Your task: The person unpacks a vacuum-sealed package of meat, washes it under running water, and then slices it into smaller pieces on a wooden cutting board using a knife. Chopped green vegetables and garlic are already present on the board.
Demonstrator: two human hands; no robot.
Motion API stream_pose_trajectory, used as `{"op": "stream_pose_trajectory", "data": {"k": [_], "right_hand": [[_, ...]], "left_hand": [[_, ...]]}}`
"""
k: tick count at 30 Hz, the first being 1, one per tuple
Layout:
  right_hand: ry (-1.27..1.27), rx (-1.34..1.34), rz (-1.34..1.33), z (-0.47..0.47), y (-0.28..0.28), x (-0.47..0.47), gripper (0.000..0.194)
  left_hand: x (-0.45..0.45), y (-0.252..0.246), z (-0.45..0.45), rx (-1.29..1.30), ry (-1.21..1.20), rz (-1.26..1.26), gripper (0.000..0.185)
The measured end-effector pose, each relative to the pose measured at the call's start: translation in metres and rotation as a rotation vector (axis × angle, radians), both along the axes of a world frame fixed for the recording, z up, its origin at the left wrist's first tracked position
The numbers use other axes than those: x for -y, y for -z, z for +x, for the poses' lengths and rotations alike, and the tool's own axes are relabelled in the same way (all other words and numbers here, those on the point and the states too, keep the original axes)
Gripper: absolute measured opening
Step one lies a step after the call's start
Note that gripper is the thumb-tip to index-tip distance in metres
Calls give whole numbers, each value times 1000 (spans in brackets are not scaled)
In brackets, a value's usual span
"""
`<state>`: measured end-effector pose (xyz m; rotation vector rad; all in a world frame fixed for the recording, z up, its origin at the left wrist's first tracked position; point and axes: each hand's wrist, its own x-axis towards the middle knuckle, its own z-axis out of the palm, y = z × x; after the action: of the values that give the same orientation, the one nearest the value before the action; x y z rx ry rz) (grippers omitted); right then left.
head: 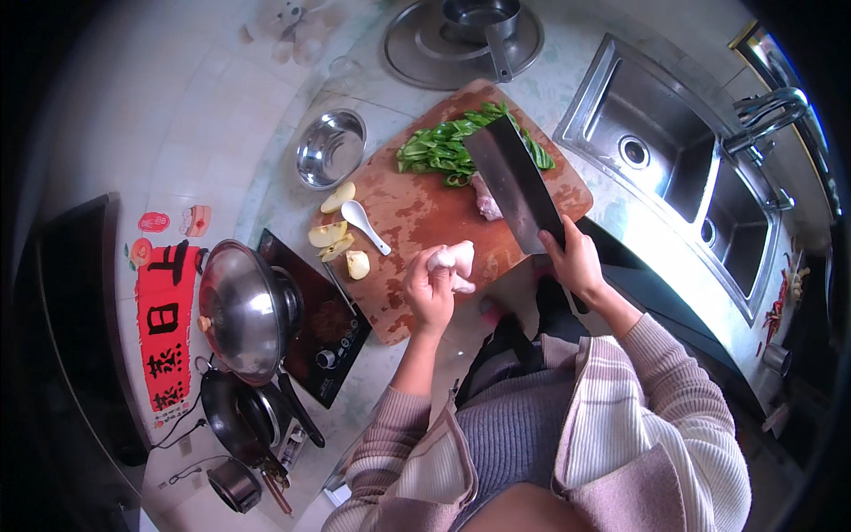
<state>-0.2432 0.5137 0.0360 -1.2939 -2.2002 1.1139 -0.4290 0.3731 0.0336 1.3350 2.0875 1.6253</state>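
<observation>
My left hand (432, 292) grips a piece of raw poultry (461, 259) over the near edge of a wooden cutting board (425, 213). In my right hand (575, 263) is a cleaver (515, 179), its broad blade slanting across the right part of the board. Another raw meat piece (487, 199) lies on the board, partly hidden by the blade. Behind it is a heap of sliced green vegetable (445, 143), also partly covered by the cleaver. A white spoon (365, 227) rests at the board's left side beside several pale cut pieces with yellowish skin (328, 234).
A metal bowl (331, 149) stands left of the board; a pan (482, 20) sits on a round metal tray (399, 50) behind it. The double sink (598, 100) is at right. At left are an induction cooktop (332, 359), a lidded wok (243, 312) and a black pan (226, 412).
</observation>
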Motion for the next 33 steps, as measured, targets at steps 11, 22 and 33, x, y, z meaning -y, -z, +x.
{"op": "stream_pose_trajectory", "data": {"k": [11,22,33], "right_hand": [[-102,50,-59,-5,6,-11,26],[-208,206,-8,-11,-4,-12,29],[-537,236,266,-42,-15,-26,21]], "left_hand": [[-39,23,-37,-215,238,-764,21],[-38,31,-2,-390,-84,-411,26],[-18,58,21,-509,-42,-374,23]]}}
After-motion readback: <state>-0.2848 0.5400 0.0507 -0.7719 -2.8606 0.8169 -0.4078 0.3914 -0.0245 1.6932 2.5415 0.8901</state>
